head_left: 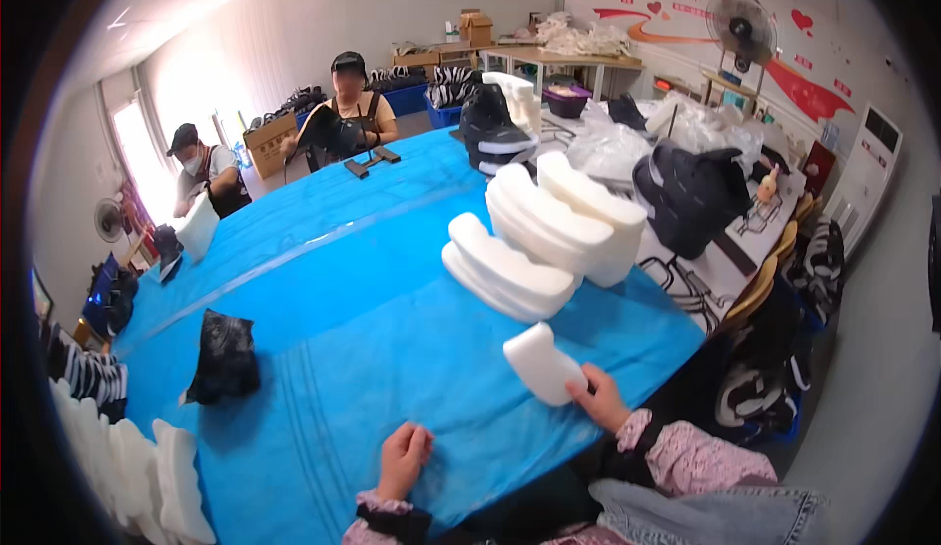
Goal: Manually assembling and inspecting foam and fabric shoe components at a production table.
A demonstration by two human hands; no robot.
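My right hand [602, 400] pinches the lower right end of a white curved foam pad [541, 363], thumb on its face, and holds it tilted over the blue-covered table [333, 369]. My left hand [405, 459] rests near the table's front edge with its fingers curled in, nothing showing in them. Just beyond the pad, more white foam pads [510, 271] lie in a low stack, with a taller stack of foam pads [578, 217] behind it. On the left part of the table stands a crumpled black fabric cover [223, 357].
White foam pads [132, 467] line up at the near left edge. Black fabric pieces [691, 192] and clear plastic bags [613, 148] fill the right side. Two people, one person [348, 119] and another person [206, 173], work across the table. Blue bins stand on the floor at right.
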